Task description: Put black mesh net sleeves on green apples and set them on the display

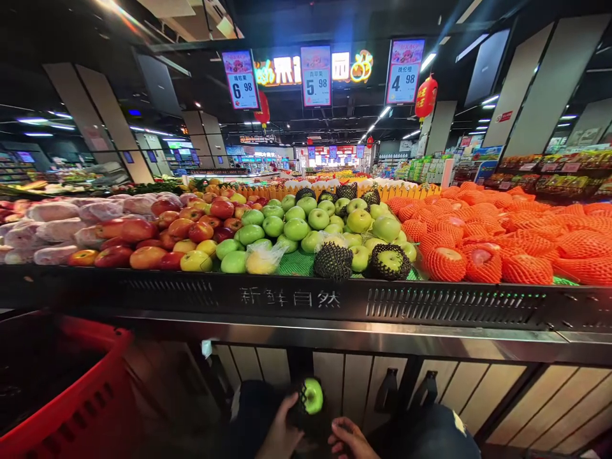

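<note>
The person stands at a supermarket fruit counter [306, 299] and holds both hands low, below the counter's front edge, at the bottom of the view.

Left hand [282, 437]: fingers curled around a green apple [313, 395] that sits in a black foam net sleeve [301, 414]. The apple's top shows above the sleeve.

Right hand [349, 440]: fingers bent and narrow, close beside the lower end of the net sleeve. Whether they grip the sleeve cannot be told; the frame edge cuts the hand off.

Position of the apple: in front of the person's body, well below the display shelf, level with the wooden panels [478, 395] under the counter.

Surroundings: a red shopping basket [81, 408] stands to the left of the hands. On the shelf above lie loose green apples [296, 228], two more in black net sleeves [389, 261], red apples [143, 233] to the left, and fruit in orange net sleeves [482, 255] to the right. Price signs [315, 75] hang overhead.
</note>
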### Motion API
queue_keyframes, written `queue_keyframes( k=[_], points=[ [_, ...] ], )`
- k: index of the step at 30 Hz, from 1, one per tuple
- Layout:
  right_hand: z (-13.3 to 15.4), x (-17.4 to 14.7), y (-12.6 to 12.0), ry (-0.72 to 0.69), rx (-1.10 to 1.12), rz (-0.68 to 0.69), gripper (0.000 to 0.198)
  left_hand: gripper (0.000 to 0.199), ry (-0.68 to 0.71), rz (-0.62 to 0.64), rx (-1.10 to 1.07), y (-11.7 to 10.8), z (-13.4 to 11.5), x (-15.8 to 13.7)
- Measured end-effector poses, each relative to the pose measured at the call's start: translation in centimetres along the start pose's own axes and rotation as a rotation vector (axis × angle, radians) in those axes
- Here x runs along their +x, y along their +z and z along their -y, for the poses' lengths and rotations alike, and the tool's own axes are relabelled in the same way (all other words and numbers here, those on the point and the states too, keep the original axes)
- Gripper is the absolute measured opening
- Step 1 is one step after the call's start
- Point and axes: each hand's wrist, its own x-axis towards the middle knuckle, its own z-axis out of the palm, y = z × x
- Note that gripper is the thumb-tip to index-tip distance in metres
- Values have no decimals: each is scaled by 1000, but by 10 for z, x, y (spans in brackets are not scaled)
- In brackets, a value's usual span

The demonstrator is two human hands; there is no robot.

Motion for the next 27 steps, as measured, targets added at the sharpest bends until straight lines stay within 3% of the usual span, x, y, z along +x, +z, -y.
queue_keyframes(
  k=[2, 4, 6, 9, 11, 14, 17, 20, 23, 27],
  points=[
    [-3, 1, 0, 5, -12, 2, 81, 48, 249, 49, 24, 25, -45, -27],
    [-5, -1, 1, 8, -16, -5, 79, 68, 540, 139, 68, 54, -95, -49],
    [-6, -4, 3, 16, -26, -10, 79, 81, 836, 129, 109, 84, -144, -62],
    [-5, -7, 5, 34, -33, -15, 81, 73, 1332, -58, 340, 128, -202, -63],
    [-4, -7, 6, 39, -25, -17, 82, 71, 1636, -200, 547, 153, -227, -53],
    [-4, -6, 7, 34, -13, -38, 82, 71, 1905, -314, 851, 183, -246, -33],
    [-2, -9, 7, 38, -18, -41, 79, 61, 1890, -373, 1161, 204, -251, -14],
    [5, -17, 8, 43, -26, -22, 78, 54, 1685, -365, 1425, 213, -253, -6],
    [11, -24, 11, 56, -32, -28, 79, 53, 1507, -289, 1632, 214, -257, -8],
    [11, -22, 12, 60, -33, -26, 81, 60, 1452, -100, 1749, 212, -261, -13]
  ],
)
